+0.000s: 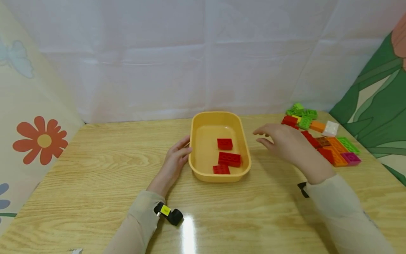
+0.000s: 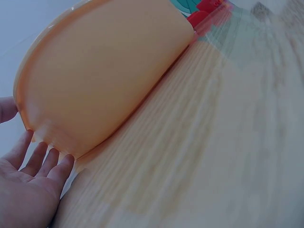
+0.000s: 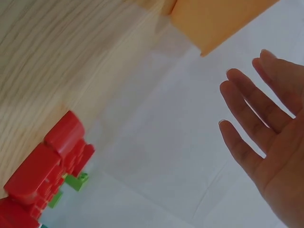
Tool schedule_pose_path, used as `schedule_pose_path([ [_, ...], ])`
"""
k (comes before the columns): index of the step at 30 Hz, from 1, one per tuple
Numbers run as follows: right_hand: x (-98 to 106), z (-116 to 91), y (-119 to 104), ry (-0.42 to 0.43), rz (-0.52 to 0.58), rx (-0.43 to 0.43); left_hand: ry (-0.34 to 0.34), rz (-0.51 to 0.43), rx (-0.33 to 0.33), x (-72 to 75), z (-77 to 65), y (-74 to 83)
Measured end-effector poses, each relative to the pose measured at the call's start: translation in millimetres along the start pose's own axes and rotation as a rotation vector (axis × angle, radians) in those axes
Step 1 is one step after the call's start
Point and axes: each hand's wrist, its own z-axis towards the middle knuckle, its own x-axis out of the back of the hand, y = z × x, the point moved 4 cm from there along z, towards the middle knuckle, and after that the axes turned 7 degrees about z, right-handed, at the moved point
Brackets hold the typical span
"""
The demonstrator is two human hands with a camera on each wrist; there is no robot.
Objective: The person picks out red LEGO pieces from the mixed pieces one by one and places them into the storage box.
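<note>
A yellow plastic bin (image 1: 195, 141) stands mid-table with several red toy bricks inside, among them a long red brick (image 1: 229, 159) and a shorter red brick (image 1: 225, 144). My left hand (image 1: 174, 158) rests against the bin's left side. In the left wrist view its fairly straight fingertips touch the outer wall (image 2: 104, 61), and the thumb lies by the rim. Raised right of the bin, my right hand (image 1: 282, 143) holds nothing. In the right wrist view its fingers (image 3: 242, 147) are loosely spread, apart from the bin (image 3: 213, 23) and the bricks.
Loose bricks lie at the table's right: a green group (image 1: 301, 111), an orange brick (image 1: 317, 126), a white brick (image 1: 331, 128), a purple brick (image 1: 351, 158) and red ones (image 3: 35, 173). A white cloth (image 1: 152, 63) hangs behind the table (image 1: 111, 169). Painted panels stand at both sides.
</note>
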Motion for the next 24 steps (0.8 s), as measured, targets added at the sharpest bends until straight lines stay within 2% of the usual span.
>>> schedule_pose_path([
  [9, 3.8, -4.6, 36.7, -0.058, 0.061, -0.147, 0.007, 0.0, 0.004, 1.0, -1.4, 0.0],
  [24, -0.2, -7.9, 67.8, -0.086, 0.031, -0.211, 0.017, -0.024, -0.001, -0.2, -0.1, 0.6],
])
